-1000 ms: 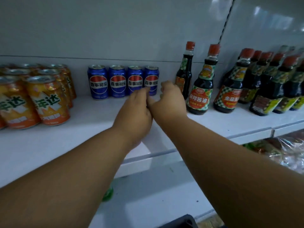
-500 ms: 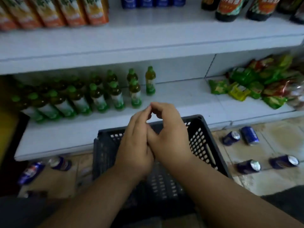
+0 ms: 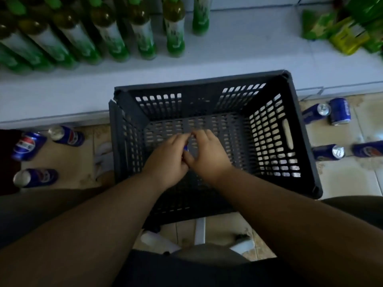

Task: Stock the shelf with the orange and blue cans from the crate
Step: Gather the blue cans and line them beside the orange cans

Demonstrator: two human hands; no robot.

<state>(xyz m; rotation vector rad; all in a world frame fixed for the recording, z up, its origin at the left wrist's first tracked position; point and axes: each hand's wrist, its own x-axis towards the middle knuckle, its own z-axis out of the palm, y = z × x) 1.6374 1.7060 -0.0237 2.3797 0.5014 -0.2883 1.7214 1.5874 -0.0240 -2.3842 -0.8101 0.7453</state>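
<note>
Left hand (image 3: 165, 158) and right hand (image 3: 209, 156) together inside dark crate (image 3: 298, 129) — blue sliver between them

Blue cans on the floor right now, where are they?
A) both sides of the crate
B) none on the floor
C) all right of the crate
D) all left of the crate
A: blue cans lie on the tiles left of the dark crate, such as one at, and right of it, such as one at.
</note>
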